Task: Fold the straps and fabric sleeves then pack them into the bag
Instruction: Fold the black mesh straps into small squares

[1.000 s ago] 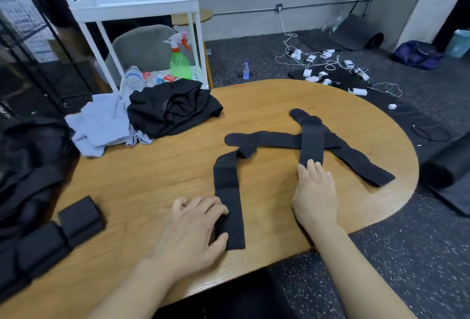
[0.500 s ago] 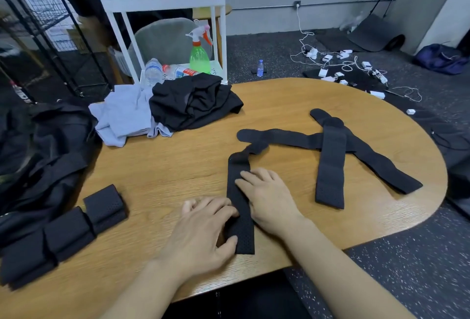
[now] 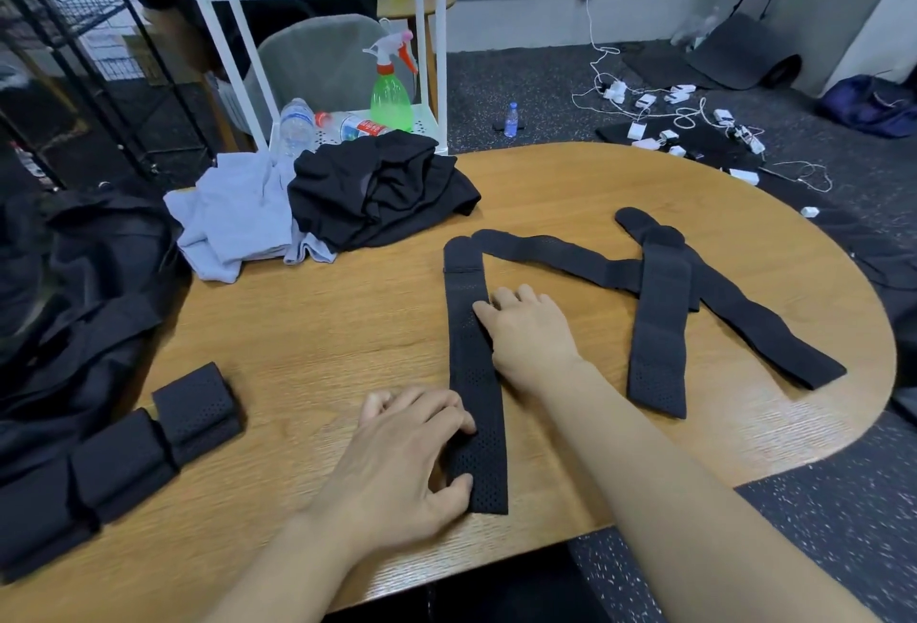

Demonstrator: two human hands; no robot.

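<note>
Pinching the near end of the long black perforated strap [image 3: 474,374], the left hand [image 3: 397,463] has its fingers curled over the strap's edge and its thumb tucked against the corner. Further up, the right hand [image 3: 526,329] lies flat, fingers straight and relaxed, pressing the strap's right edge down on the oval wooden table [image 3: 307,334]. The strap runs almost straight away from the person, its far end touching the three crossed black straps [image 3: 665,304] waiting to the right. For a tidy fold, I'd keep that right palm as the anchor and bring the near end up square, edges matched, so the mesh doesn't skew. Already folded black bundles [image 3: 124,448] sit at the left edge beside the open black bag [image 3: 74,285]; crumpled black and pale blue fabric sleeves [image 3: 322,205] remain beyond.
</note>
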